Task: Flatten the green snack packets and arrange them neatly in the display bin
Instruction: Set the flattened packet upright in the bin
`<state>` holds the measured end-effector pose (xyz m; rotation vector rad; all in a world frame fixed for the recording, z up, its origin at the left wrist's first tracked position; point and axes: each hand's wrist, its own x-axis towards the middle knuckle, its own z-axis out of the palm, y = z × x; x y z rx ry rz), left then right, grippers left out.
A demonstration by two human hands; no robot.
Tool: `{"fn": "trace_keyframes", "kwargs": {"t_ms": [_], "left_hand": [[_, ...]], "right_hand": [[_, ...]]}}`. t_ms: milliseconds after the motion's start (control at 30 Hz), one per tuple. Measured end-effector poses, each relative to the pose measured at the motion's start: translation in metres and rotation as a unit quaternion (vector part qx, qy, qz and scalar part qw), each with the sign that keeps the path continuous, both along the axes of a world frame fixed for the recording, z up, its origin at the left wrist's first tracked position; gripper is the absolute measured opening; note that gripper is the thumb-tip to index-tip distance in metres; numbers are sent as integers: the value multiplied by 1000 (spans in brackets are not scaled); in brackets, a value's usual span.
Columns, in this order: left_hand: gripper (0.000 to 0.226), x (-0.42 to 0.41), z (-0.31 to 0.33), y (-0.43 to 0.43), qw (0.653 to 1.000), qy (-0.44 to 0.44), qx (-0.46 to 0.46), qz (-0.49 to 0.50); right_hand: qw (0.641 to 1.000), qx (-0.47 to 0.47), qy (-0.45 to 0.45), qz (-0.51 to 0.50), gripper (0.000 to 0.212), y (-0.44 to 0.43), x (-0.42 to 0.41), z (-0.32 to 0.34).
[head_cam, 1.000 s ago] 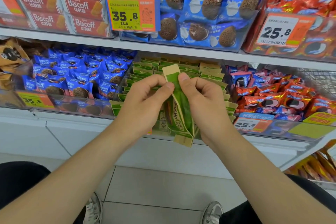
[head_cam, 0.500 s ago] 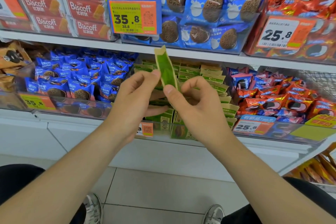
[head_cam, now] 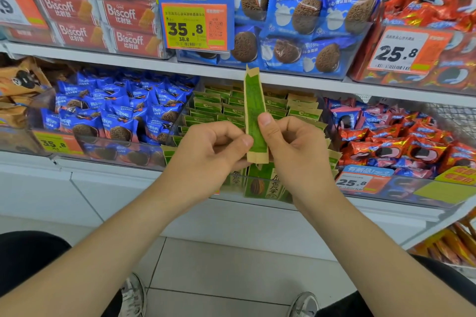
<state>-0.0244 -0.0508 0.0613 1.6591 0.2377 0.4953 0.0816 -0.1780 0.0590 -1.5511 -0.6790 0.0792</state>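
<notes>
In front of the middle shelf, both hands are holding one green snack packet (head_cam: pixel 253 116) upright, just before the display bin (head_cam: pixel 260 189). The left hand (head_cam: pixel 211 152) is pinching its lower part from the left side with thumb and curled fingers. The right hand (head_cam: pixel 296 147) is pinching it from the right, its thumb lying on the green face. The packet's long axis is standing almost vertical, with one tan sealed end at the top and one at the bottom. The bin is lying directly behind and a little below the hands, and the other green packets (head_cam: pixel 224 108) are sitting there in close rows. I judge that the coming move is going forward and down into these rows. Both hands are equally near to the bin. Where a free gap is waiting, I cannot tell.
</notes>
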Motion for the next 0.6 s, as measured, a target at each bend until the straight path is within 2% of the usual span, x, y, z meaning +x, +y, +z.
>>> {"fn": "trace_keyframes", "kwargs": {"t_ms": [100, 200, 267, 300, 367, 400, 467, 533, 600], "left_hand": [[12, -1, -2, 3, 999, 4, 34, -17], [13, -1, -4, 2, 999, 4, 30, -19], [15, -2, -1, 1, 1000, -4, -14, -18], [17, -2, 0, 1, 999, -9, -49, -23], [22, -2, 6, 1, 990, -12, -133, -48], [25, -2, 8, 1, 983, -13, -176, -57], [26, -1, 10, 1, 972, -8, -230, -53], [9, 1, 10, 5, 970, -2, -240, -28], [35, 1, 10, 8, 977, 13, -212, -13]], "right_hand": [[998, 14, 63, 10, 37, -1, -1, 0], [997, 13, 69, 11, 33, -1, -3, 2], [996, 24, 90, -3, 30, 0, -2, 5], [990, 41, 134, -1, 32, 0, -3, 8], [972, 69, 223, 39, 35, 0, -4, 11], [967, 69, 237, 67, 33, 0, -5, 12], [972, 62, 202, 98, 29, 0, -10, 11], [988, 47, 126, 70, 24, 1, -12, 11], [994, 28, 97, 52, 21, 1, -12, 10]]}}
